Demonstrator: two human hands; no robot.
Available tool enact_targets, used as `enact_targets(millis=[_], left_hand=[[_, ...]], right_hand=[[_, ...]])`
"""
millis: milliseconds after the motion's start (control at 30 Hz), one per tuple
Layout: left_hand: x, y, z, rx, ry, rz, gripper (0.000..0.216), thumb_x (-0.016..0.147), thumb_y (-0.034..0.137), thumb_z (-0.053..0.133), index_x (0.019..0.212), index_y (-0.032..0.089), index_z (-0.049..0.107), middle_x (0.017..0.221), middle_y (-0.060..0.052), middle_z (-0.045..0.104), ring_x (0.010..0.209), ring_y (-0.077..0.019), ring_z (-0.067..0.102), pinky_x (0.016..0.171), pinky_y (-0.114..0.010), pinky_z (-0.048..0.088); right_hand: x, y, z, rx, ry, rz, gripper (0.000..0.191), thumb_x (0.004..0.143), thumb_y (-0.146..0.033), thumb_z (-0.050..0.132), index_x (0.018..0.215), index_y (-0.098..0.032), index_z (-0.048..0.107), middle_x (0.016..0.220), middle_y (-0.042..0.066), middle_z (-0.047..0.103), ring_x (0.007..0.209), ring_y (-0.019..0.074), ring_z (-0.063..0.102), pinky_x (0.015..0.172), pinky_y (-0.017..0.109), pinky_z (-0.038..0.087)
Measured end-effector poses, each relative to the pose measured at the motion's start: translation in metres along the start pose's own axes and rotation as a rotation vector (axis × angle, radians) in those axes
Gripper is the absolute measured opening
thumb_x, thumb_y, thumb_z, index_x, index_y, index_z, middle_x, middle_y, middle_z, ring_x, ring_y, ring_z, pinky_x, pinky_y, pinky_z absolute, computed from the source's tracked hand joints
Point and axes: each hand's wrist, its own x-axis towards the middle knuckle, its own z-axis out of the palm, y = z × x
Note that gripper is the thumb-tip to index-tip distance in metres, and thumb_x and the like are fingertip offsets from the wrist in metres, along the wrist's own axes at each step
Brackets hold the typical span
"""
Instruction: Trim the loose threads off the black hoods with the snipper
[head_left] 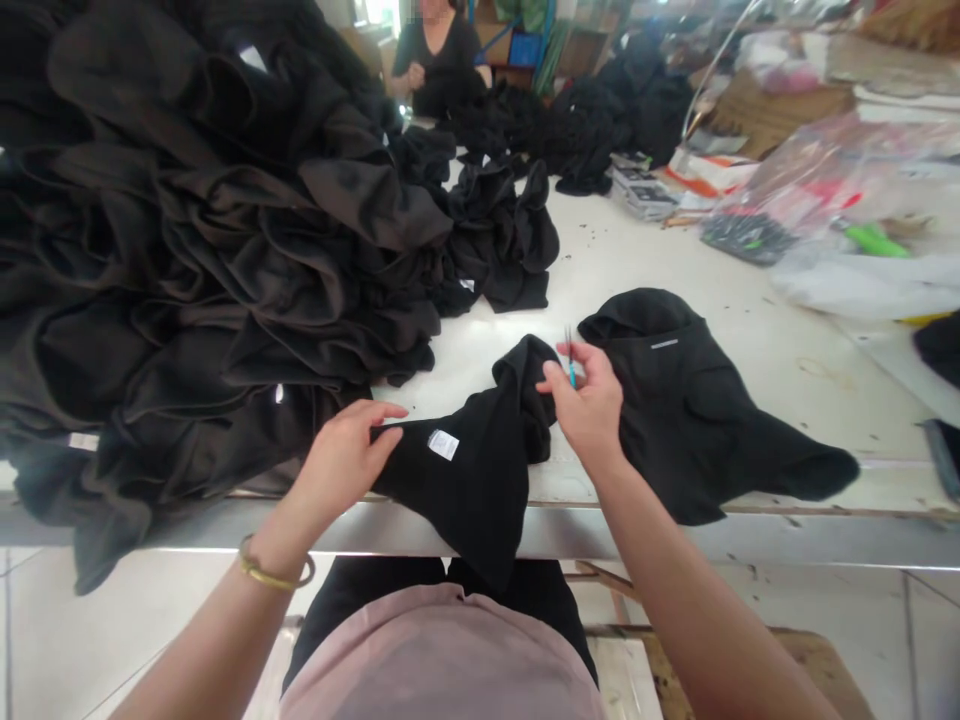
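My left hand (346, 460) pinches the edge of a black knit garment (480, 490), which has a small white label (443, 445) and hangs partly over the table's front edge. My right hand (589, 405) holds small thread snips with a blue handle (571, 368) upright between its fingers, right by the garment's bunched upper end. A second black garment (675, 410), with a small reflective strip (664, 344), lies flat just beyond my right hand. A large heap of black garments (202, 270) rises to the left of my left hand.
The white work table (720, 320) has dark thread scraps on it and a metal front edge. A person in dark clothing (439, 50) sits across it beside more black garments (592, 125). Plastic bags (825, 190) and papers lie at the far right.
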Motion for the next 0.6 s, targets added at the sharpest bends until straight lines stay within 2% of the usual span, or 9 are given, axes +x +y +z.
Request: enact_targets(millis=[67, 133, 200, 300, 367, 467, 533, 600], left_hand=[[0.0, 0.013, 0.02, -0.088, 0.011, -0.013, 0.021, 0.08, 0.031, 0.049, 0.091, 0.022, 0.065, 0.09, -0.003, 0.065, 0.079, -0.0183, 0.059, 0.074, -0.029, 0.045], [0.0, 0.035, 0.04, -0.13, -0.004, 0.026, 0.021, 0.082, 0.033, 0.048, 0.089, 0.022, 0.064, 0.084, -0.002, 0.065, 0.075, -0.0165, 0.059, 0.071, -0.027, 0.044], [0.0, 0.059, 0.061, -0.095, -0.042, 0.082, 0.024, 0.081, 0.038, 0.05, 0.093, 0.023, 0.062, 0.082, -0.002, 0.065, 0.077, -0.0175, 0.058, 0.07, -0.027, 0.042], [0.004, 0.081, 0.089, 0.019, -0.063, 0.091, 0.047, 0.072, 0.053, 0.057, 0.104, 0.019, 0.058, 0.088, -0.007, 0.063, 0.081, -0.0238, 0.058, 0.068, -0.031, 0.042], [0.009, 0.083, 0.101, 0.056, -0.061, 0.075, 0.05, 0.071, 0.054, 0.058, 0.104, 0.016, 0.058, 0.091, -0.01, 0.062, 0.082, -0.0264, 0.058, 0.069, -0.034, 0.042], [0.018, 0.075, 0.108, -0.077, -0.064, 0.064, 0.028, 0.08, 0.038, 0.051, 0.098, 0.018, 0.061, 0.089, -0.008, 0.064, 0.081, -0.0232, 0.059, 0.071, -0.032, 0.042], [0.02, 0.068, 0.107, -0.288, -0.072, 0.028, 0.022, 0.082, 0.032, 0.048, 0.094, 0.02, 0.062, 0.087, -0.004, 0.066, 0.077, -0.0194, 0.059, 0.071, -0.029, 0.042], [0.019, 0.062, 0.105, -0.518, -0.082, -0.04, 0.023, 0.08, 0.035, 0.051, 0.093, 0.019, 0.062, 0.084, -0.003, 0.066, 0.073, -0.017, 0.059, 0.068, -0.027, 0.044]], right_hand=[[-0.021, 0.009, 0.007, 0.087, -0.149, 0.141, 0.03, 0.073, -0.033, 0.059, 0.098, -0.017, 0.052, 0.085, 0.002, 0.062, 0.039, 0.0057, 0.05, 0.039, 0.021, 0.044], [-0.037, 0.019, 0.011, 0.186, -0.203, 0.264, 0.032, 0.071, -0.034, 0.062, 0.096, -0.017, 0.052, 0.08, 0.001, 0.062, 0.034, 0.0039, 0.045, 0.033, 0.019, 0.038], [-0.046, 0.028, 0.011, 0.252, -0.144, 0.344, 0.034, 0.07, -0.036, 0.062, 0.095, -0.017, 0.05, 0.085, 0.002, 0.062, 0.034, 0.0033, 0.045, 0.03, 0.017, 0.034], [-0.049, 0.035, -0.002, 0.271, -0.033, 0.388, 0.035, 0.072, -0.039, 0.06, 0.095, -0.017, 0.047, 0.086, 0.003, 0.063, 0.033, 0.0019, 0.041, 0.028, 0.016, 0.027], [-0.05, 0.036, -0.015, 0.265, -0.033, 0.4, 0.034, 0.073, -0.042, 0.06, 0.093, -0.017, 0.048, 0.078, 0.001, 0.062, 0.031, 0.0012, 0.035, 0.028, 0.016, 0.024], [-0.055, 0.034, -0.035, 0.199, -0.173, 0.392, 0.033, 0.078, -0.046, 0.053, 0.092, -0.016, 0.051, 0.072, 0.0, 0.062, 0.031, 0.0028, 0.033, 0.03, 0.018, 0.026], [-0.061, 0.031, -0.043, 0.07, -0.282, 0.32, 0.032, 0.081, -0.044, 0.05, 0.097, -0.017, 0.052, 0.074, 0.002, 0.063, 0.037, 0.0066, 0.042, 0.036, 0.021, 0.035], [-0.066, 0.027, -0.045, -0.114, -0.36, 0.159, 0.029, 0.083, -0.04, 0.049, 0.102, -0.018, 0.053, 0.081, 0.005, 0.065, 0.055, 0.0131, 0.056, 0.053, 0.026, 0.046]])
